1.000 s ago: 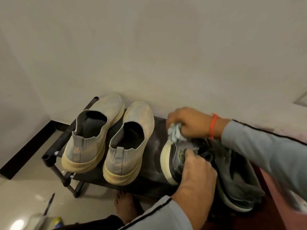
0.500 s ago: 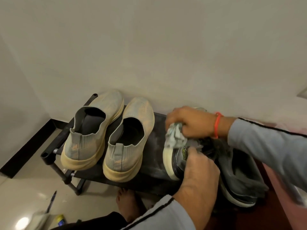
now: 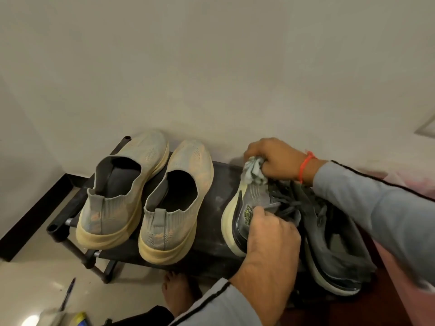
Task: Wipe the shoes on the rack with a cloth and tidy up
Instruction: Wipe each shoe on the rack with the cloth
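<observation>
The dark grey sneaker [image 3: 256, 208] you are wiping lies tipped on its side on the right half of the rack [image 3: 211, 184], cream sole facing left. In the last second your right hand [image 3: 275, 158], fingers bunched around the cloth [image 3: 253, 170], has slid farther toward the toe, so that end is getting covered. Your left hand [image 3: 270, 234] still grips the heel, steadying it. Its mate [image 3: 334, 245] lies just right; the beige pair [image 3: 146, 196] waits left.

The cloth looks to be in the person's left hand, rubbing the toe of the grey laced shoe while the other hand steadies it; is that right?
Not quite: the head view shows the cloth in the right hand; the left hand steadies the grey laced shoe.
</observation>
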